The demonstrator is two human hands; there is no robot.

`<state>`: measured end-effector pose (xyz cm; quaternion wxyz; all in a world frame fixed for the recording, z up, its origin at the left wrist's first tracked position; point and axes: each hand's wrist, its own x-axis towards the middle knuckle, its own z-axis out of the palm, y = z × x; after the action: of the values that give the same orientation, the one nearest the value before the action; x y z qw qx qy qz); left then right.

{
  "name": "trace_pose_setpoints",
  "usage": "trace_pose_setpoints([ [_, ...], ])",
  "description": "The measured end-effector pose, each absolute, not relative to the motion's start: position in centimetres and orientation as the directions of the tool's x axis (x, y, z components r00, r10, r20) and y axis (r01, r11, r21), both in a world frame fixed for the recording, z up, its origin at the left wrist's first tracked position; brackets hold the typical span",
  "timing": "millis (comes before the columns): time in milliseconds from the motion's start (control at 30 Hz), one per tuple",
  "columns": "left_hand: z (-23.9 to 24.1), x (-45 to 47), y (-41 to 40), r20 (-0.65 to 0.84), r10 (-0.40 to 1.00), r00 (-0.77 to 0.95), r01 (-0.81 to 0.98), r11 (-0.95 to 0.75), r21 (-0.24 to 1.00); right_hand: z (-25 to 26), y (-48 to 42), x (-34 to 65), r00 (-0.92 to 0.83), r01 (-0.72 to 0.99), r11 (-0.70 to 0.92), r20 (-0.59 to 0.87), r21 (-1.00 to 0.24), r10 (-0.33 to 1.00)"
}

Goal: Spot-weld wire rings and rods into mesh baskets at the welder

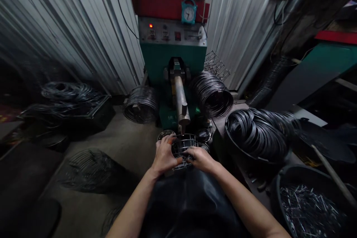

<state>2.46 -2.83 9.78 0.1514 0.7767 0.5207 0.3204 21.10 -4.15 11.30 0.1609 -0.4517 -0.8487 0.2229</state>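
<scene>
A small round wire basket [187, 142] with a grid of thin metal rods is between my hands, just below the electrode tip of a green spot welder [173, 50]. My left hand [164, 155] is closed around its left side, thumb toward me and fingers at the far rim; orange wrapping shows on a finger and the thumb. At the basket's right side, my right hand [201, 159] has its fingers curled in a pinch on the wires. Its fingertips are partly hidden. The welder's metal arm [180, 96] reaches out over the basket's far rim.
Wire-ring bundles hang left [141, 104] and right [213, 95] of the welder. Tubs of wire rings [259, 132] and short wire pieces [309, 208] stand at right. A wire coil [86, 171] lies on the left floor. A blue clock [189, 12] sits above the panel.
</scene>
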Motion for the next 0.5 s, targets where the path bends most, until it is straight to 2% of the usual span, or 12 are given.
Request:
trace_pose_setpoints([
  [267,9.5,1.7,-1.6,0.344,0.888,0.305,0.684,-0.456,0.569,10.0,-3.9,20.6,-0.503,0.72,0.502,0.137,-0.479,0.853],
  [500,10.0,2.2,0.2,0.284,0.929,0.239,0.661,-0.37,0.653,11.0,-2.0,20.3,-0.497,0.703,0.5,0.154,-0.506,0.854],
])
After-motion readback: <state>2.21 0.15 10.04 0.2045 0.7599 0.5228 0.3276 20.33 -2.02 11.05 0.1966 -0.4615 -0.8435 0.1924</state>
